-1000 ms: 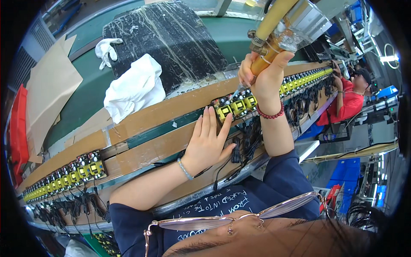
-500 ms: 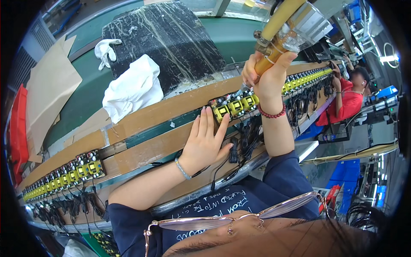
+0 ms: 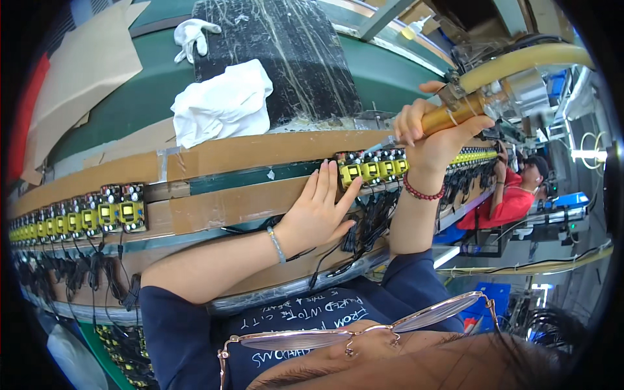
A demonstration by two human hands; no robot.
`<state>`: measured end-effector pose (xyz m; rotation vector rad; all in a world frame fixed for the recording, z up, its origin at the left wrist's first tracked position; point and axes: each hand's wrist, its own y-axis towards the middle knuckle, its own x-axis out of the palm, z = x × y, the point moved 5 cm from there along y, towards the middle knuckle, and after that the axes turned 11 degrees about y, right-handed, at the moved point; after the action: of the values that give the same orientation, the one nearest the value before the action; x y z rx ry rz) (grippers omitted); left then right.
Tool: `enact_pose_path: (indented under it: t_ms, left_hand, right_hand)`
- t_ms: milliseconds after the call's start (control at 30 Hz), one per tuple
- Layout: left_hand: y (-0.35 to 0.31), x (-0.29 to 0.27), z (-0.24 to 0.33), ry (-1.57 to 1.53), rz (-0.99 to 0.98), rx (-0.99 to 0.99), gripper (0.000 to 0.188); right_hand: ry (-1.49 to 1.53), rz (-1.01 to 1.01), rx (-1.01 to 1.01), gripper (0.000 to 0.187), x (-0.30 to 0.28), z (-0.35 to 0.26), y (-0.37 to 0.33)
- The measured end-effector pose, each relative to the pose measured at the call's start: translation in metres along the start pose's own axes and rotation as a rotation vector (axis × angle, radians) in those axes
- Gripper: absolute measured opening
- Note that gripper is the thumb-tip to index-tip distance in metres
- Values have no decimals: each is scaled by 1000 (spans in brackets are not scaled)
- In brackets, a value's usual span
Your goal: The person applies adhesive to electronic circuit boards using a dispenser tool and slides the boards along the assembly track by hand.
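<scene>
A row of small circuit boards (image 3: 370,171) with yellow transformers lies along the cardboard-lined rail, their black cables hanging off the near side. My left hand (image 3: 311,218) rests flat with fingers outstretched, its fingertips beside the left end of this row. My right hand (image 3: 432,146) is closed round an amber glue dispenser (image 3: 455,116), which lies tilted, with a thick yellow hose (image 3: 526,63) running off to the right. Its thin pale nozzle (image 3: 382,144) points down left at the boards' far edge. Whether the tip touches them, I cannot tell.
Another row of boards (image 3: 84,218) sits farther left on the rail. Beyond it are a white cloth (image 3: 224,104), a white glove (image 3: 194,39), a black streaked panel (image 3: 279,55) and cardboard sheets (image 3: 94,71). A co-worker in red (image 3: 500,201) stands at the right.
My right hand has tipped the dispenser from steep to nearly level, its hose swinging right. The view has shifted a little. My left hand stays beside the end of the row.
</scene>
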<state>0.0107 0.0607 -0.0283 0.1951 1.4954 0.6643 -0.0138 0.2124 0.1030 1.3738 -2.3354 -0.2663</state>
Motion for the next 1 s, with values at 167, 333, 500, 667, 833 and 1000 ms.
enact_pose_path:
  t_ms: [167,333,500,667,833,1000]
  left_hand:
    - [-2,0,-1,-17,22,-1,73]
    - [-1,2,0,-19,19,-4,73]
    - [-1,2,-1,-18,15,-1,73]
    - [-1,0,0,-15,17,0,73]
    - [-1,2,-1,-16,20,-5,72]
    - [-1,3,-1,-17,12,-4,72]
  right_hand:
    - [107,-21,5,104,16,18,-7]
    - [-3,-43,44,106,23,25,-10]
    - [171,-58,59,92,23,32,-7]
    - [130,-28,57,88,25,29,-8]
    - [93,-41,45,88,20,30,-6]
    - [75,-35,44,87,19,27,-3]
